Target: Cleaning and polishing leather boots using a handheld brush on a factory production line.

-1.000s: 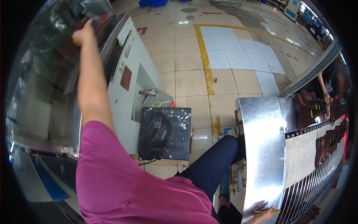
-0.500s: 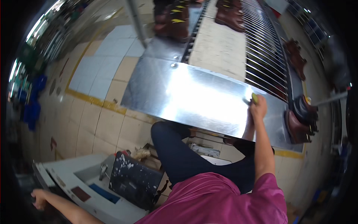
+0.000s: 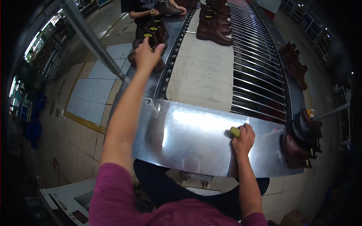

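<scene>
My left hand [image 3: 148, 54] reaches far forward with fingers apart and rests on top of a brown boot [image 3: 160, 67] at the left edge of the line. Beyond it stand more brown boots with yellow-green inserts [image 3: 154, 33]. My right hand [image 3: 243, 138] is closed on a small yellow-green object [image 3: 235, 131] and presses it against the shiny metal plate [image 3: 188, 137] at the near end of the conveyor. My dark trouser legs show below the plate.
A pale belt [image 3: 203, 71] and a roller track [image 3: 256, 64] run away from me. Brown boots stand at the far end [image 3: 215, 30] and along the right side [image 3: 298, 69]; dark boots [image 3: 303, 139] sit by the plate's right end. A co-worker's hands [image 3: 152, 12] handle a boot. A metal pole [image 3: 94, 41] slants at left.
My view has swung from the machine on my left round to the conveyor. My left arm left the machine and reached out to the boot. My right hand stayed on the plate.
</scene>
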`<action>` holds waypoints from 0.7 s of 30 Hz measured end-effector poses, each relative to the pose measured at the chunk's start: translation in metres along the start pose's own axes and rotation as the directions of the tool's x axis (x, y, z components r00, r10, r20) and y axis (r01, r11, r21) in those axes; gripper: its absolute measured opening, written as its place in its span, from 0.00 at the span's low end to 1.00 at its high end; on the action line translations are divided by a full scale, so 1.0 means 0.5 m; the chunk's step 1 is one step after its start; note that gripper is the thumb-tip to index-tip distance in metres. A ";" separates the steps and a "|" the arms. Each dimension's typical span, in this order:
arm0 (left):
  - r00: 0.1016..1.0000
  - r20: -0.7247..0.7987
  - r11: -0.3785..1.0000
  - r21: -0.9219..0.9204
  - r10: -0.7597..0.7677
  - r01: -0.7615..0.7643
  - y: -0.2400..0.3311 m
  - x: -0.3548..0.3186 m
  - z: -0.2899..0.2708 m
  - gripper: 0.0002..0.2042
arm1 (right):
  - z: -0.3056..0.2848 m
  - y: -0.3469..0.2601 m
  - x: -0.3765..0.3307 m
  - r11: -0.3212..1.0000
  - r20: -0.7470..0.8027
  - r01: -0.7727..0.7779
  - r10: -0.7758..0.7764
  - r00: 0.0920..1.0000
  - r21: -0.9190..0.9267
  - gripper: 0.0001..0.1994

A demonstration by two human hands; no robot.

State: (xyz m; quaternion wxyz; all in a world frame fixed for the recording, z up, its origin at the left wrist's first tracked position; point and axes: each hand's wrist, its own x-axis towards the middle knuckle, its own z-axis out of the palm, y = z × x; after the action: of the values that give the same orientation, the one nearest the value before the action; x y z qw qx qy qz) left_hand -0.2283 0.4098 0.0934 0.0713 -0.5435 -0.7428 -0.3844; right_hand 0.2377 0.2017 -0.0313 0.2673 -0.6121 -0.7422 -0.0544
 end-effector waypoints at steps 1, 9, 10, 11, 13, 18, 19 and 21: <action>0.996 -0.079 0.990 0.137 -0.032 0.043 0.031 -0.001 0.069 0.45 | -0.001 -0.001 -0.001 1.000 0.018 -0.004 0.004 1.000 -0.003 0.19; 0.966 -0.137 0.849 0.461 -0.219 0.258 -0.032 0.212 0.176 0.17 | 0.007 -0.017 0.017 0.995 0.007 -0.013 0.012 1.000 0.096 0.18; 0.969 -0.121 0.822 0.513 -0.217 0.248 -0.004 0.221 0.206 0.17 | 0.015 0.014 0.004 0.999 -0.035 0.044 -0.043 0.998 0.027 0.18; 0.967 -0.033 0.848 0.474 -0.253 0.238 0.043 0.220 0.224 0.16 | 0.004 0.018 0.008 0.999 -0.002 0.004 -0.004 1.000 0.033 0.19; 0.973 -0.066 0.883 0.410 -0.222 0.229 0.027 0.224 0.244 0.12 | 0.012 0.034 -0.004 0.999 0.011 0.037 -0.037 0.999 -0.020 0.20; 0.957 -0.207 0.902 0.340 -0.204 0.266 -0.088 0.202 0.160 0.09 | 0.029 -0.003 0.016 0.996 0.034 0.084 -0.084 0.996 -0.011 0.19; 0.964 -0.193 0.926 0.295 -0.184 0.236 -0.052 0.173 0.171 0.11 | 0.029 0.019 0.013 0.997 0.038 0.070 -0.070 0.997 -0.015 0.19; 0.973 -0.167 0.960 0.205 -0.157 0.190 -0.050 0.122 0.135 0.13 | 0.024 0.034 0.008 0.998 0.029 0.057 -0.057 0.998 -0.013 0.19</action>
State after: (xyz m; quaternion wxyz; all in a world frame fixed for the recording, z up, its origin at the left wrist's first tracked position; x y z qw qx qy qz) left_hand -0.2531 0.4965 0.0663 0.1520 -0.4345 -0.8183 -0.3442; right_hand 0.2494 0.2146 -0.0439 0.2508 -0.5933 -0.7627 -0.0584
